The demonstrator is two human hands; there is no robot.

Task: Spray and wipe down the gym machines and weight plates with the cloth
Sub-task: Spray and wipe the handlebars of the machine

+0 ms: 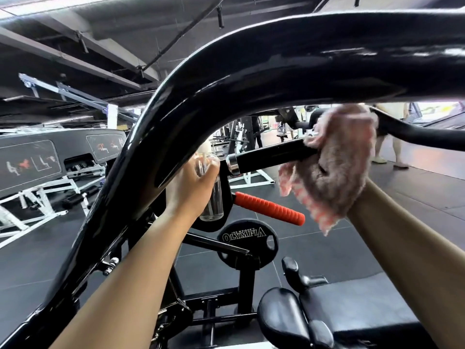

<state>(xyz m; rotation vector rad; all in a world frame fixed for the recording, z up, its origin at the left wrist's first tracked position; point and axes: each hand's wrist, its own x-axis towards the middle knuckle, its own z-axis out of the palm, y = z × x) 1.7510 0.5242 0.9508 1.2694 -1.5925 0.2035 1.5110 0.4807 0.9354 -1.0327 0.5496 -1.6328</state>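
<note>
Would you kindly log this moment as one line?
left hand: grips clear plastic spray bottle | right hand: hidden under pink cloth, cloth wrapped on black machine handle bar

A thick black curved frame tube [226,79] arches overhead and down the left, walling that side. Beneath it an open gap shows the floor. Crossing the gap are a black handle bar [266,154] with a cloth [334,172] wrapped over it, an orange grip [269,209] just below, and the Olympia weight plate [247,244] lower still. Black pads [284,316] fill the lower right.
</note>
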